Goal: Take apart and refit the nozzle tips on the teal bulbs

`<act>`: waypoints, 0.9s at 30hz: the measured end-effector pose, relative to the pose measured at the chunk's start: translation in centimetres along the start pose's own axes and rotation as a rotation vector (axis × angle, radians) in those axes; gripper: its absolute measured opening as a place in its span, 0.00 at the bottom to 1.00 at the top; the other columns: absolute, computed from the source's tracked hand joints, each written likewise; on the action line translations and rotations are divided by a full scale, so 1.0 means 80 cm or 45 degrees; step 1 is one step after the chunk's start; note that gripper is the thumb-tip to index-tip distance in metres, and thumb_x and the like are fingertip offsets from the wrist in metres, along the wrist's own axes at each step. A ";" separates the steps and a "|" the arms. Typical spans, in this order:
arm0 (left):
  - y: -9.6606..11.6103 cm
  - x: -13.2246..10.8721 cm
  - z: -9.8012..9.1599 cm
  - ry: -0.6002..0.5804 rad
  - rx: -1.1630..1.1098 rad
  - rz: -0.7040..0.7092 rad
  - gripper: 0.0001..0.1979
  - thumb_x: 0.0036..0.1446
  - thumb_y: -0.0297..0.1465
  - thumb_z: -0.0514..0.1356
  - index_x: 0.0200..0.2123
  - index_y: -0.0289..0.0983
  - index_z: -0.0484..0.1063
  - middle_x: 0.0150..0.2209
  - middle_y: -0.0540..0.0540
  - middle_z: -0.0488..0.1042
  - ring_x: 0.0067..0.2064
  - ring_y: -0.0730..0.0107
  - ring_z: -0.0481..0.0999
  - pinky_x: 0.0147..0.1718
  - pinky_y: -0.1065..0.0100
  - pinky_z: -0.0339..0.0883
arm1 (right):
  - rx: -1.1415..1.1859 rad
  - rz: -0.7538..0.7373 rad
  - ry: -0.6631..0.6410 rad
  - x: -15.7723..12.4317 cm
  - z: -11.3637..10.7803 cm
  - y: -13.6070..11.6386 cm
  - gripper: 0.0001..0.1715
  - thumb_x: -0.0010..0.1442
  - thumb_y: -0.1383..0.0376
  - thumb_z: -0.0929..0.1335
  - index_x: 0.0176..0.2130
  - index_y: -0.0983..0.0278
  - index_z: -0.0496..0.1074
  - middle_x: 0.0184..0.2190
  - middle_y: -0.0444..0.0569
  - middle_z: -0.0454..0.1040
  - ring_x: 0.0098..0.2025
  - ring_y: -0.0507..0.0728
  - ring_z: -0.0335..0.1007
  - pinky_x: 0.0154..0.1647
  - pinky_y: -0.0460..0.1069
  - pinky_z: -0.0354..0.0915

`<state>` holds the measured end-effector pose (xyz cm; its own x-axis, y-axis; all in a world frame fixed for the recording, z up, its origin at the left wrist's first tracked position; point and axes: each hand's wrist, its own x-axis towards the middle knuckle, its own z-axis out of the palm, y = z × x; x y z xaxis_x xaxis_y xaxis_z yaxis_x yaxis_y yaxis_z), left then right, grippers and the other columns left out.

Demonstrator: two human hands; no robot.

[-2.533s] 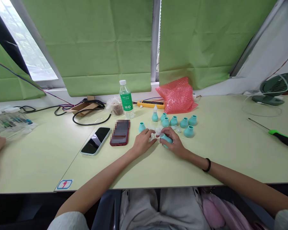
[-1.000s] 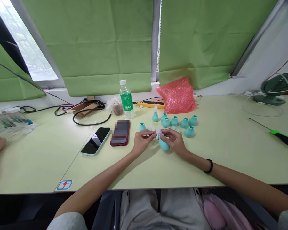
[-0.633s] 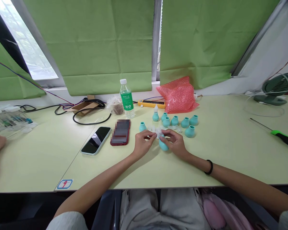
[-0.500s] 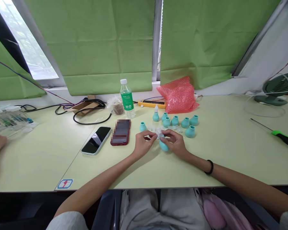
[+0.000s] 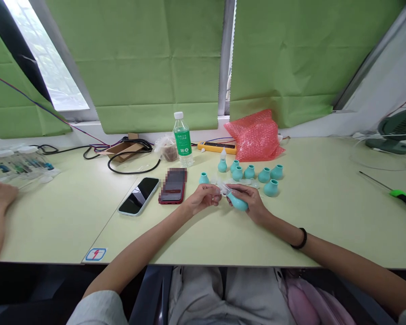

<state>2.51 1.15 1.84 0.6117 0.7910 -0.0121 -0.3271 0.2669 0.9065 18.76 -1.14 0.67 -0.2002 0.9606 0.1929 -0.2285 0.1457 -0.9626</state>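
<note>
My right hand (image 5: 252, 202) is closed around a teal squeeze bulb (image 5: 238, 203), which is tilted with its neck toward the left. A clear plastic tip (image 5: 226, 188) shows at the bulb's neck. Close by on the left, my left hand (image 5: 203, 198) pinches at a small clear plastic piece by that tip; its exact shape is too small to tell. Just behind my hands lie several clear plastic pieces (image 5: 253, 183). Several loose teal bulbs (image 5: 249, 171) stand open-mouthed beyond them, and one teal bulb with a clear tip (image 5: 222, 163) stands upright.
Two phones (image 5: 139, 197) (image 5: 173, 186) lie left of my hands. Behind are a water bottle (image 5: 183, 142), a yellow tool (image 5: 216, 147) and red bubble wrap (image 5: 257, 135). A screwdriver (image 5: 397, 193) lies at right. Another person's hand (image 5: 0, 198) rests at far left.
The bulb in my right hand has turned from nearly upright to lying more sideways, its round end toward the right. My left hand stays pinched beside its tip. The view has shifted slightly.
</note>
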 end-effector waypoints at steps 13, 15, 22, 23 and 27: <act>-0.021 0.011 -0.019 0.502 1.843 0.618 0.07 0.44 0.26 0.52 0.24 0.35 0.69 0.25 0.46 0.70 0.30 0.70 0.65 0.28 0.69 0.58 | 0.101 0.126 -0.002 0.008 -0.010 -0.007 0.13 0.41 0.65 0.69 0.30 0.66 0.66 0.22 0.43 0.65 0.22 0.48 0.60 0.23 0.45 0.59; -0.023 0.011 -0.019 0.519 1.932 0.640 0.08 0.44 0.25 0.51 0.26 0.36 0.69 0.27 0.46 0.70 0.30 0.71 0.66 0.27 0.71 0.58 | -0.028 0.105 -0.013 0.006 -0.007 -0.006 0.15 0.40 0.63 0.69 0.30 0.66 0.66 0.20 0.42 0.65 0.21 0.49 0.61 0.25 0.47 0.60; -0.015 -0.002 -0.007 0.528 1.437 0.689 0.11 0.49 0.24 0.44 0.33 0.35 0.63 0.22 0.51 0.68 0.22 0.78 0.63 0.24 0.75 0.56 | -0.833 -0.401 0.027 -0.005 -0.001 0.004 0.14 0.47 0.61 0.65 0.35 0.64 0.67 0.28 0.48 0.70 0.31 0.55 0.66 0.35 0.50 0.61; -0.013 -0.004 -0.003 0.486 1.344 0.660 0.10 0.51 0.25 0.43 0.30 0.35 0.63 0.19 0.52 0.66 0.20 0.79 0.61 0.23 0.75 0.56 | -0.934 -0.486 0.019 -0.007 0.001 0.005 0.13 0.49 0.61 0.64 0.36 0.64 0.66 0.31 0.48 0.70 0.33 0.55 0.65 0.37 0.50 0.61; -0.011 -0.010 0.008 0.303 1.233 0.459 0.16 0.53 0.35 0.44 0.17 0.34 0.57 0.12 0.54 0.58 0.17 0.81 0.56 0.19 0.75 0.51 | -1.139 -0.706 -0.065 -0.014 0.006 0.010 0.13 0.51 0.63 0.62 0.38 0.63 0.64 0.33 0.49 0.69 0.35 0.55 0.65 0.36 0.50 0.61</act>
<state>2.78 -0.09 1.33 0.4020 0.8512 0.3374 0.3162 -0.4749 0.8212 18.37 -2.23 -0.20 -0.3272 0.6982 0.6368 0.4817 0.7030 -0.5232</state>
